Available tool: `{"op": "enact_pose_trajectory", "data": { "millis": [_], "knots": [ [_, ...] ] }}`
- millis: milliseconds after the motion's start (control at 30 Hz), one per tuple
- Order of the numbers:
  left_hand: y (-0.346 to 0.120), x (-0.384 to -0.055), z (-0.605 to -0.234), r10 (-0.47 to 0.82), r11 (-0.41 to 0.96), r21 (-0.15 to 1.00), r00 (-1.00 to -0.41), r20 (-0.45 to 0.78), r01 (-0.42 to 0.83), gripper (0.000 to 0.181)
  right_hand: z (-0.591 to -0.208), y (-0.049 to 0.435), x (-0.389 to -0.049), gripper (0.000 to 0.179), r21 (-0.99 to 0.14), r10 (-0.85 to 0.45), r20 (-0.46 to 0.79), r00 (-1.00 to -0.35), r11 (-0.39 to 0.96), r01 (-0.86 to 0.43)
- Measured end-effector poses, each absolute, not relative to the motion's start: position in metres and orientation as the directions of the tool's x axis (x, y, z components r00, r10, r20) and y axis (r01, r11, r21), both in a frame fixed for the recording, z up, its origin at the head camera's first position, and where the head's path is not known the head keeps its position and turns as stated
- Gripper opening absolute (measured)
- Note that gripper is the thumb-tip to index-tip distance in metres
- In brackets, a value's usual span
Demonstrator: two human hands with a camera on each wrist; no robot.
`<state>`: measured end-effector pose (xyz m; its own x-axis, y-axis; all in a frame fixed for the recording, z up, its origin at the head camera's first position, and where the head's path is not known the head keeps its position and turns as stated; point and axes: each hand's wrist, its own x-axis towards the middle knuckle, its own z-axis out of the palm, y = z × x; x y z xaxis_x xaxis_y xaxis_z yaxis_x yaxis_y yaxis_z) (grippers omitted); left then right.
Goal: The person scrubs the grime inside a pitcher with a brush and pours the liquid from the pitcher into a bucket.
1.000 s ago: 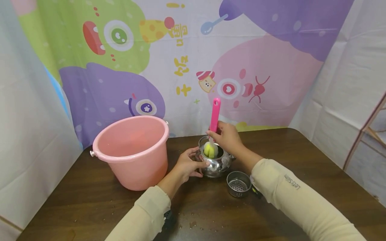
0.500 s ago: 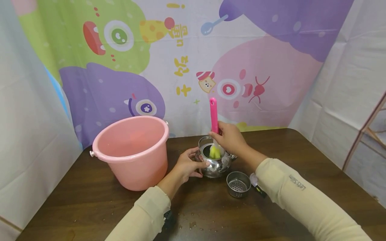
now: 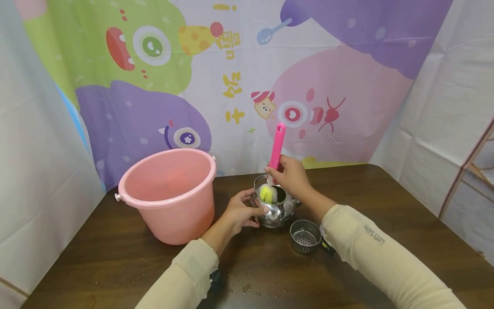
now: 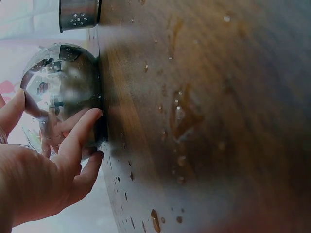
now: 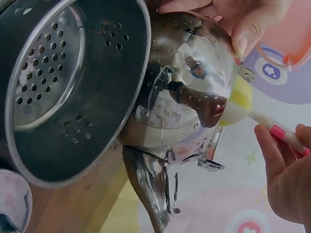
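Cartoon-print backdrop (image 3: 247, 81) beyond both grips, right hand (image 3: 292, 177) pinching a pink-handled sponge brush (image 3: 277, 148), left hand (image 3: 239, 212) gripping a metal teapot (image 3: 278, 215) below that pinch, perforated strainer (image 3: 304, 247) nearby.

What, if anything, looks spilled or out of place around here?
Drops of liquid lie scattered on the brown table near the teapot, probably splashes. The backdrop also looks odd: its cartoon faces and writing are turned sideways. The teapot itself shows no plain damage.

Dark-brown wood-grain table (image 3: 301, 285) — on it a round pink plastic bucket (image 3: 181, 221), shiny silver metal teapot (image 3: 275, 216), perforated metal strainer cup (image 3: 305, 247), water drops (image 3: 246, 288).
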<state>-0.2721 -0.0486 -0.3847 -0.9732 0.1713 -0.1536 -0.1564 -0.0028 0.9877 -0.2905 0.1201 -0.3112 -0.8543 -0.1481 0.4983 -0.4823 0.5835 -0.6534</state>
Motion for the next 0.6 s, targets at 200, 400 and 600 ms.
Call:
{"op": "enact_pose_trajectory", "data": {
  "millis": [200,400,600],
  "knots": [
    [-0.0484,-0.2710,-0.3848,0.168,0.002,0.988,-0.974,-0.154,-0.156,0.077,-0.3132,0.1217,-0.2914,0.018,-0.596,-0.164,0.540,-0.825,0.618,-0.513],
    [-0.0482,-0.2726,-0.3865,0.170,0.003,0.989,-0.974,-0.148,-0.150,0.077,-0.3118,0.1259,-0.2900,0.017,-0.485,-0.244,0.574,-0.781,0.668,-0.565],
    [-0.0479,-0.2732,-0.3870,0.174,-0.002,0.990,-0.975,-0.141,-0.143,0.077,-0.3061,0.1285,-0.2879,0.016,-0.408,-0.322,0.556,-0.766,0.697,-0.589]
  ]
}}
